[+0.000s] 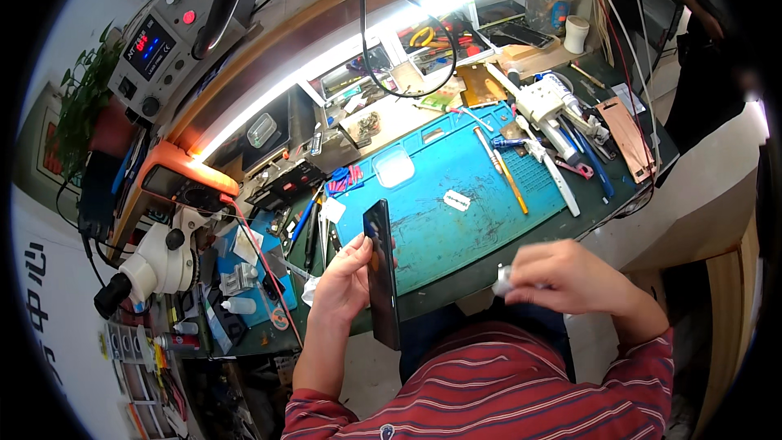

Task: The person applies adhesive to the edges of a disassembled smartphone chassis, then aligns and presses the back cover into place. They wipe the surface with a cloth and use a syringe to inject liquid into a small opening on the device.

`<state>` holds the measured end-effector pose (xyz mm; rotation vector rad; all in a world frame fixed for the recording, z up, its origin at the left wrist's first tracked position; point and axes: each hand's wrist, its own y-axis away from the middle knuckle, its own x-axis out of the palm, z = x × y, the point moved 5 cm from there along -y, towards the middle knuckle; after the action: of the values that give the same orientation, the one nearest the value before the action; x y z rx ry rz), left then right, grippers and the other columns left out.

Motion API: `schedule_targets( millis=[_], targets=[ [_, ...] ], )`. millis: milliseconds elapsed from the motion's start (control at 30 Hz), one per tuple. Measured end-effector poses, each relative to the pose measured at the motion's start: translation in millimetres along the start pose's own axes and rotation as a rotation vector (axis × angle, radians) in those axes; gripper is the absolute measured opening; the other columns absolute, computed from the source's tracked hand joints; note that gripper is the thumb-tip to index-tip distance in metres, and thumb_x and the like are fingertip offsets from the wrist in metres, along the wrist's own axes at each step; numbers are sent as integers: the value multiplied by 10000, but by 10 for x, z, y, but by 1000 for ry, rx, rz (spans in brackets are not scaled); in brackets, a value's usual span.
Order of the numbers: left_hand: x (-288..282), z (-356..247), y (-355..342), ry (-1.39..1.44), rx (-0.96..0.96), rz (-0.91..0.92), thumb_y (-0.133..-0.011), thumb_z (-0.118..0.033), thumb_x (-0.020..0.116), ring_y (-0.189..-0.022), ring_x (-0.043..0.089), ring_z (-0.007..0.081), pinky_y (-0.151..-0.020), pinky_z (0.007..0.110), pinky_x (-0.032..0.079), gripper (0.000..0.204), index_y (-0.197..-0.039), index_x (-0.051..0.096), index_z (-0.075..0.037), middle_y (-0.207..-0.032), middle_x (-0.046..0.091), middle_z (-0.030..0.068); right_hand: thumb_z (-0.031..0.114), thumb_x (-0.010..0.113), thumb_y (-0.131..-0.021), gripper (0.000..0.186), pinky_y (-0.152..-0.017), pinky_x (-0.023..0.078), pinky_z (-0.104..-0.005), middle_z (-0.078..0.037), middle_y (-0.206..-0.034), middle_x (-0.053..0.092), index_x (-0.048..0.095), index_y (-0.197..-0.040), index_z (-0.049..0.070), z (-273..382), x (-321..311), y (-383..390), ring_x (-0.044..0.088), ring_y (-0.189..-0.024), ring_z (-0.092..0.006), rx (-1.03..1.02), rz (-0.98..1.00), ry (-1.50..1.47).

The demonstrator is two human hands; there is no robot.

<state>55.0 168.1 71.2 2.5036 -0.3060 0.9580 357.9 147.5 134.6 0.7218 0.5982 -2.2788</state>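
Note:
My left hand (345,275) is closed round a dark smartphone (381,277), held upright and tilted so its narrow side and part of one glossy face show. To the right, above my lap, my right hand (555,277) is closed with a small whitish wad (503,280) between the fingers. It looks like crumpled tissue, but blur hides its kind. The two hands are well apart. Beyond them a blue work mat (423,236) covers the bench, with a double-edged razor blade (457,200) lying flat on it.
A microscope (159,265) and an orange multimeter (187,175) stand at the left. Tweezers and pens (314,224) lie left of the mat. On the right are a yellow-handled tool (513,183), a white glue gun (542,106) and a copper-coloured plate (626,138). A black cable (364,24) hangs overhead.

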Motion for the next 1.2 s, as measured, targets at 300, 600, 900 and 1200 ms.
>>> schedule_targets(
  millis=[300, 600, 900, 1200],
  targets=[
    [193, 245, -14, 123, -123, 106, -1000, -216, 686, -905, 730, 217, -781, 338, 621, 370, -1293, 562, -28, -1121, 709, 103, -36, 710, -795, 341, -664, 554, -355, -75, -973, 658, 737, -1128, 28, 24, 236, -832, 662, -831, -252, -387, -602, 285],
    [39, 272, -8, 105, -101, 112, -967, -176, 722, -981, 723, 219, -886, 373, 603, 463, -1358, 528, -22, -1162, 699, 119, 51, 688, -784, 294, -615, 560, -311, -40, -982, 635, 730, -1073, 90, -32, 450, -789, 659, -812, -201, -518, -578, 271],
    [291, 36, 133, -64, 49, -2, -984, -206, 698, -842, 736, 218, -757, 346, 626, 407, -1305, 550, -4, -1099, 694, 134, -30, 688, -788, 328, -609, 518, -333, -69, -928, 644, 769, -1090, 69, -234, 115, -848, 625, -717, -218, -302, -717, 285],
    [256, 109, 3, 28, 0, 33, -1023, -93, 633, -995, 716, 136, -870, 292, 598, 285, -1296, 572, -34, -1138, 712, 61, 60, 686, -781, 292, -627, 547, -304, -27, -980, 640, 737, -1067, 95, 73, 368, -746, 648, -789, -181, -563, -538, 229]
  ],
)
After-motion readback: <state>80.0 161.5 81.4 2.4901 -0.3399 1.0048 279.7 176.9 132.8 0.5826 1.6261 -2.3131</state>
